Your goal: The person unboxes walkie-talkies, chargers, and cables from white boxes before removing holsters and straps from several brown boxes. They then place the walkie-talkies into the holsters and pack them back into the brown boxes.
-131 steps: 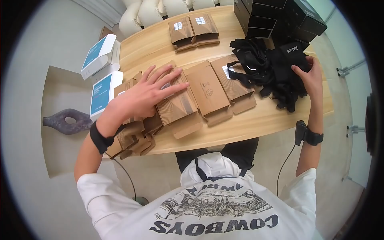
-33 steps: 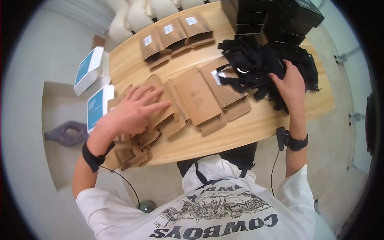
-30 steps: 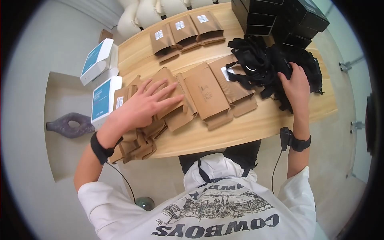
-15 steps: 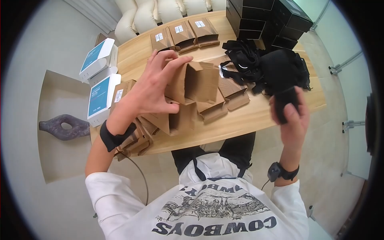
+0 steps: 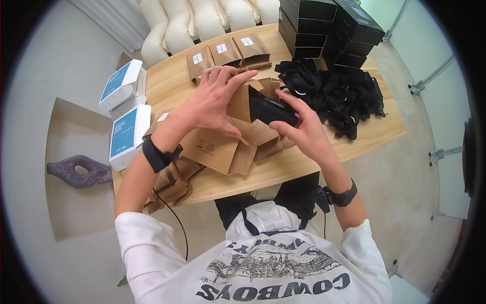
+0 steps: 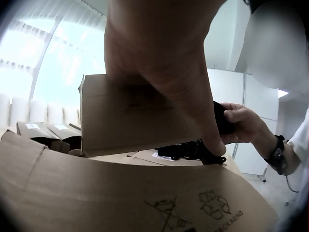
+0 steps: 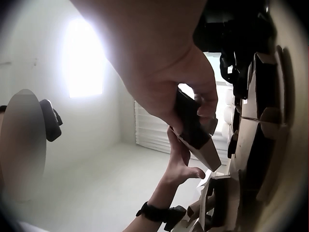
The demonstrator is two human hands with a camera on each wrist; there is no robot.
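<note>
Above the light wooden table (image 5: 324,152), the left hand (image 5: 212,101) grips a small brown cardboard box (image 5: 240,101) with its open end toward the right hand (image 5: 304,133). The right hand clasps a folded black fabric item (image 5: 271,110), its tip at the box's mouth. A pile of black straps (image 5: 344,96) lies on the table, right of the box.

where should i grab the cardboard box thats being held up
Grip the cardboard box round its closed end, from the left hand side, thumb and fingers across its flat faces. Its open mouth faces right, where the right hand pushes the black item in.
</note>
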